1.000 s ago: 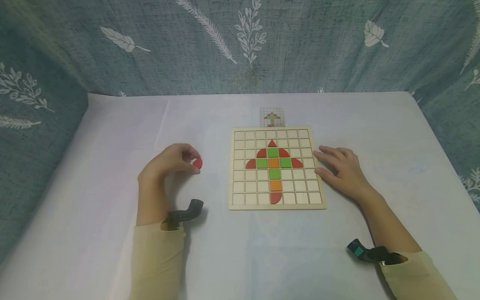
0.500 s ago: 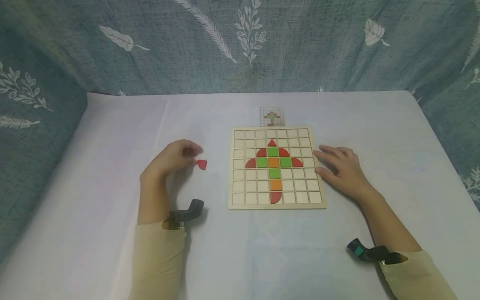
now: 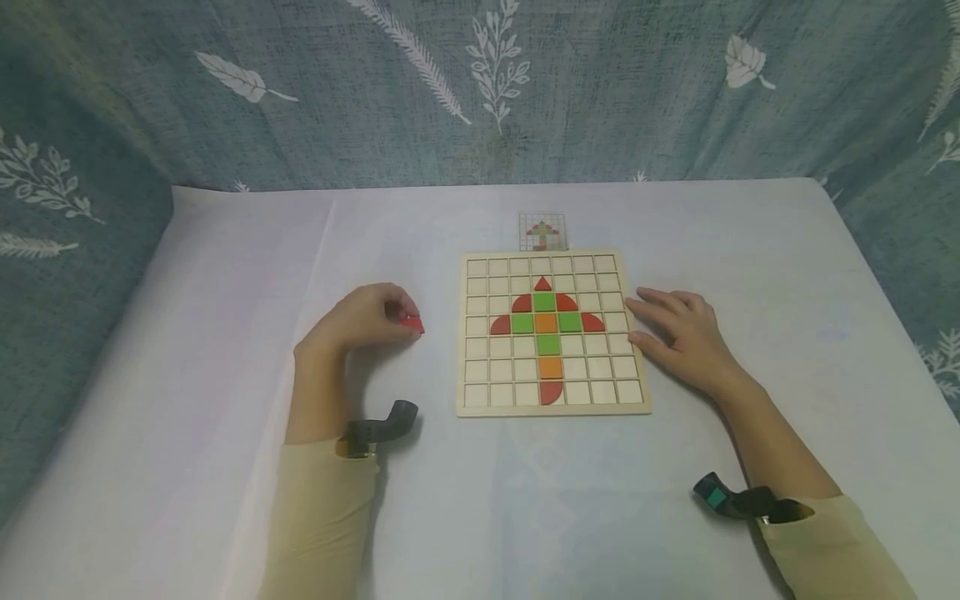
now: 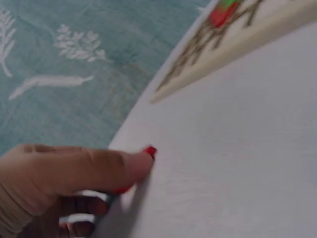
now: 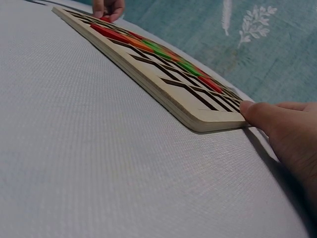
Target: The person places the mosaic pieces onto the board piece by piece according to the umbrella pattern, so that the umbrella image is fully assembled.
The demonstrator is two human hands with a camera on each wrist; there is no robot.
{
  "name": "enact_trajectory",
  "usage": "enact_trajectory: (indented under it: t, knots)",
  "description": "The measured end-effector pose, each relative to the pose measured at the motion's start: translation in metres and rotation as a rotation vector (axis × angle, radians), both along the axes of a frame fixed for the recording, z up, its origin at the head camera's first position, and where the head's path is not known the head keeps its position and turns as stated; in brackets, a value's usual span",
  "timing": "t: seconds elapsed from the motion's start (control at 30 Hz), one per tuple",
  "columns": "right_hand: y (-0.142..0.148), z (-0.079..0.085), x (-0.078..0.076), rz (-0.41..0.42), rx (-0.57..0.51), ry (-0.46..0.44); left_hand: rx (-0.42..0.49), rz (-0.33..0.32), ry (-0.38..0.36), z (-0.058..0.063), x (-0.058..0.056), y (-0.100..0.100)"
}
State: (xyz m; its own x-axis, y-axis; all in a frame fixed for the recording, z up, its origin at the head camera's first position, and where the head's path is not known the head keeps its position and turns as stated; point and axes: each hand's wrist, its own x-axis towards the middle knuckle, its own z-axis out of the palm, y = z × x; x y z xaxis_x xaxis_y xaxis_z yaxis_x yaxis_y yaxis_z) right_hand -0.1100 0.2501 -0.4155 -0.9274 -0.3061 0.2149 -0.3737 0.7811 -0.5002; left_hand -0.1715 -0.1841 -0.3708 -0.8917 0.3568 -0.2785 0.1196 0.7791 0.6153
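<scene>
Left of the board, my left hand (image 3: 367,315) pinches a small red quarter-round tile (image 3: 412,323) between thumb and fingers. In the left wrist view the thumb covers most of that tile, with a red corner showing past its tip. The wooden grid board (image 3: 501,398) carries red, green and orange tiles laid in a rocket-like shape; a red triangle (image 3: 542,284) tops it and a red quarter-round piece (image 3: 551,392) sits in the bottom row. At the board's right edge, my right hand (image 3: 678,335) rests with fingers loosely extended, thumb and fingertips touching the rim.
A small pattern card (image 3: 543,232) with a matching coloured picture lies just behind the board. The white-covered table (image 3: 420,500) runs back to a blue-green leaf-patterned curtain (image 3: 622,92). Black camera mounts (image 3: 386,423) project from both wrists.
My left hand has shifted a little to the right, toward the board, turning the red tile between its fingers. The right hand and the laid tiles stay as they were.
</scene>
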Motion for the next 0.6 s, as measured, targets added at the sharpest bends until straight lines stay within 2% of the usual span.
enact_trajectory:
  t: [0.2,0.33,0.6]
  knots:
    - [0.0,0.0,0.0,-0.004,-0.003,-0.008,0.005,-0.067,0.07,-0.004,-0.002,0.017]
    - [0.001,-0.001,0.0,0.001,-0.012,-0.007,-0.008,-0.081,0.102,-0.005,-0.003,0.024]
    - [0.001,-0.001,0.0,0.002,-0.013,-0.004,0.026,-0.111,0.155,-0.003,-0.002,0.032]
